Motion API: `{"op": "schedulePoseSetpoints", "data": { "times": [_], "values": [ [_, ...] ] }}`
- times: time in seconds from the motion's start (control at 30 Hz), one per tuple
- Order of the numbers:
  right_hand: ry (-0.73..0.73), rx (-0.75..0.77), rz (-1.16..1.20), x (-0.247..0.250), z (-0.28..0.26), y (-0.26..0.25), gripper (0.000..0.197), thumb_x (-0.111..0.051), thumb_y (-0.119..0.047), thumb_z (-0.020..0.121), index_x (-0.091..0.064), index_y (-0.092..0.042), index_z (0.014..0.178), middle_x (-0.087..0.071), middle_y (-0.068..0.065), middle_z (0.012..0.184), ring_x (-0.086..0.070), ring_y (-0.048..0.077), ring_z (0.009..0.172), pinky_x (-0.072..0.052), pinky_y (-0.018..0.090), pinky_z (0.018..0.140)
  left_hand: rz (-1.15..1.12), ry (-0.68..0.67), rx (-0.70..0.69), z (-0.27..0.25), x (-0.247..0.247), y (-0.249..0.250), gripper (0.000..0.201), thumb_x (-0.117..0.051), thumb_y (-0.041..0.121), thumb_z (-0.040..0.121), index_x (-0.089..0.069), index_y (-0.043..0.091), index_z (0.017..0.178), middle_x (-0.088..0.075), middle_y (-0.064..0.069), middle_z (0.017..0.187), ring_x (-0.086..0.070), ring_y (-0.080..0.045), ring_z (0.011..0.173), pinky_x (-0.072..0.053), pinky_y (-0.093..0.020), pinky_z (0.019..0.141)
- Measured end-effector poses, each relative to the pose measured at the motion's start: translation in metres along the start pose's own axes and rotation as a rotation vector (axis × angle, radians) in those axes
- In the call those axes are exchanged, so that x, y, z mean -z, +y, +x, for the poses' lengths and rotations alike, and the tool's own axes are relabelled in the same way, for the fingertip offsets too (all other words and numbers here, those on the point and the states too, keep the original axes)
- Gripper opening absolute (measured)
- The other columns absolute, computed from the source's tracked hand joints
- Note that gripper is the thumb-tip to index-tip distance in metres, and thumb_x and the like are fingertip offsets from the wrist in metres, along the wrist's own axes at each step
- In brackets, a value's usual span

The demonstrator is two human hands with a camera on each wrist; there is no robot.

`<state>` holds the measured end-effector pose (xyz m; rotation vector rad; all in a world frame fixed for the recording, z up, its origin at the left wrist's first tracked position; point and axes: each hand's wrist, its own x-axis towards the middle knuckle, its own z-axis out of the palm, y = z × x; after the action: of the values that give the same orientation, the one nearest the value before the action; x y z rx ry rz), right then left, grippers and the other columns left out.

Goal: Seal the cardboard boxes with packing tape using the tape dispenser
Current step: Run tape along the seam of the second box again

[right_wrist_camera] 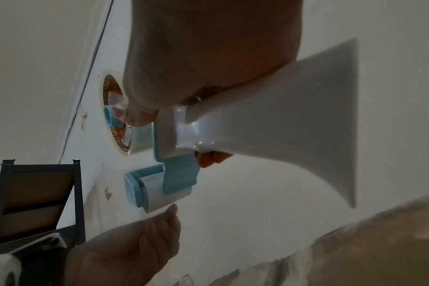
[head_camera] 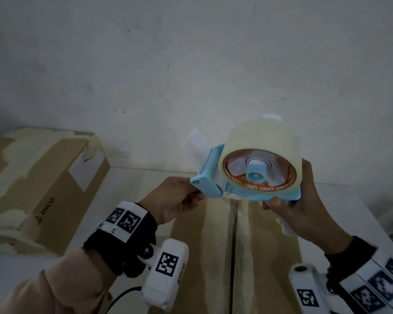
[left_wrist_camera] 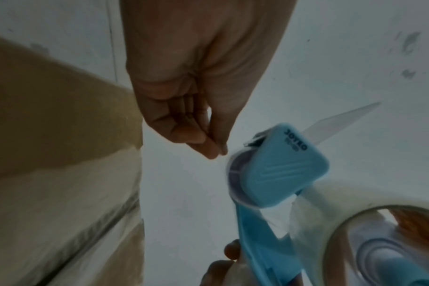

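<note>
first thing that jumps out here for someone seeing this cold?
The blue tape dispenser with its big pale tape roll, held up mid-frame over a cardboard box whose centre seam runs straight below it. The right hand grips the white handle; the left hand pinches at the dispenser's front end, seemingly at the tape end. A second, heavily taped box sits at left.

Head camera is looking down from above; both wrist cameras are looking up close, all sharing the blue tape dispenser (head_camera: 247,177) at frame centre.

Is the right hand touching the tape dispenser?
Touching. The right wrist view shows the right hand wrapped around the tape dispenser by its white handle.
</note>
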<state>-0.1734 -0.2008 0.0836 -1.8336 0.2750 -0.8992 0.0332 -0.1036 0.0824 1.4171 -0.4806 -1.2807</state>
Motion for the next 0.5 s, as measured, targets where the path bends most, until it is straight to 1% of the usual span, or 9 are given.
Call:
{"op": "schedulePoseSetpoints", "data": {
  "times": [0.07,0.1,0.17,0.2,0.27,0.3,0.37,0.43,0.5],
  "values": [
    [-0.01,0.01,-0.004,0.0,0.002,-0.001,0.068,-0.064,-0.051,0.077,-0.024,-0.021,0.124,-0.049,-0.024,0.115,-0.057,0.003,0.098,-0.051,0.015,0.074,0.093,0.037,-0.027,0.002,0.002,0.001,0.027,-0.049,-0.002,0.09,-0.06,0.006,0.068,-0.057,0.003,0.042,-0.051,-0.001,0.037,-0.043,-0.011,0.04],
    [-0.018,0.014,-0.007,0.0,0.003,-0.001,0.067,-0.065,-0.05,0.077,-0.025,-0.024,0.124,-0.049,-0.025,0.115,-0.056,0.003,0.101,-0.051,0.016,0.076,0.137,0.062,-0.045,0.004,0.004,0.002,0.027,-0.049,-0.003,0.09,-0.059,0.006,0.067,-0.057,0.004,0.041,-0.052,0.0,0.037,-0.043,-0.011,0.04],
    [-0.034,0.016,-0.021,0.0,0.006,-0.001,0.063,-0.066,-0.052,0.076,-0.028,-0.036,0.124,-0.047,-0.026,0.117,-0.054,0.004,0.106,-0.051,0.018,0.08,0.19,0.103,-0.077,0.008,0.009,0.004,0.023,-0.052,-0.002,0.089,-0.059,0.006,0.068,-0.058,0.005,0.04,-0.053,0.001,0.037,-0.043,-0.01,0.04],
    [-0.043,0.009,-0.024,0.0,0.008,-0.001,0.062,-0.066,-0.053,0.075,-0.03,-0.043,0.123,-0.047,-0.026,0.117,-0.054,0.006,0.108,-0.051,0.019,0.082,0.206,0.116,-0.088,0.009,0.011,0.005,0.02,-0.053,-0.001,0.088,-0.059,0.006,0.071,-0.059,0.004,0.043,-0.054,0.001,0.037,-0.044,-0.01,0.04],
    [-0.085,-0.02,-0.024,0.002,0.013,0.0,0.061,-0.068,-0.056,0.072,-0.032,-0.051,0.121,-0.048,-0.026,0.117,-0.055,0.007,0.108,-0.052,0.022,0.082,0.239,0.147,-0.1,0.012,0.014,0.004,0.016,-0.055,-0.002,0.087,-0.06,0.004,0.072,-0.061,-0.004,0.055,-0.055,0.001,0.038,-0.044,-0.01,0.041],
    [-0.111,-0.031,-0.034,0.003,0.016,0.0,0.061,-0.068,-0.056,0.071,-0.032,-0.052,0.121,-0.049,-0.027,0.116,-0.056,0.005,0.107,-0.052,0.022,0.082,0.261,0.16,-0.102,0.014,0.014,0.002,0.016,-0.055,-0.003,0.087,-0.06,0.003,0.072,-0.06,-0.007,0.06,-0.055,0.001,0.038,-0.045,-0.01,0.041],
    [-0.141,-0.039,-0.079,0.004,0.021,0.001,0.062,-0.067,-0.059,0.07,-0.031,-0.055,0.12,-0.049,-0.031,0.113,-0.057,0.002,0.104,-0.053,0.022,0.08,0.292,0.169,-0.1,0.017,0.013,-0.003,0.016,-0.055,-0.004,0.086,-0.06,0.002,0.072,-0.059,-0.009,0.062,-0.056,0.001,0.037,-0.045,-0.01,0.042],
    [-0.154,-0.045,-0.11,0.009,0.025,0.003,0.063,-0.068,-0.061,0.068,-0.03,-0.057,0.119,-0.049,-0.033,0.111,-0.057,0.001,0.102,-0.053,0.021,0.08,0.302,0.18,-0.112,0.022,0.014,-0.005,0.016,-0.057,-0.003,0.085,-0.06,0.003,0.071,-0.06,-0.007,0.059,-0.055,0.002,0.037,-0.045,-0.01,0.042],
    [-0.155,-0.05,-0.136,0.018,0.026,0.004,0.063,-0.067,-0.062,0.068,-0.03,-0.057,0.118,-0.05,-0.034,0.111,-0.058,-0.001,0.1,-0.052,0.019,0.079,0.298,0.235,-0.149,0.028,0.024,-0.004,0.016,-0.061,0.003,0.085,-0.061,0.005,0.068,-0.06,-0.002,0.052,-0.053,0.002,0.038,-0.044,-0.01,0.043]
  ]
}}
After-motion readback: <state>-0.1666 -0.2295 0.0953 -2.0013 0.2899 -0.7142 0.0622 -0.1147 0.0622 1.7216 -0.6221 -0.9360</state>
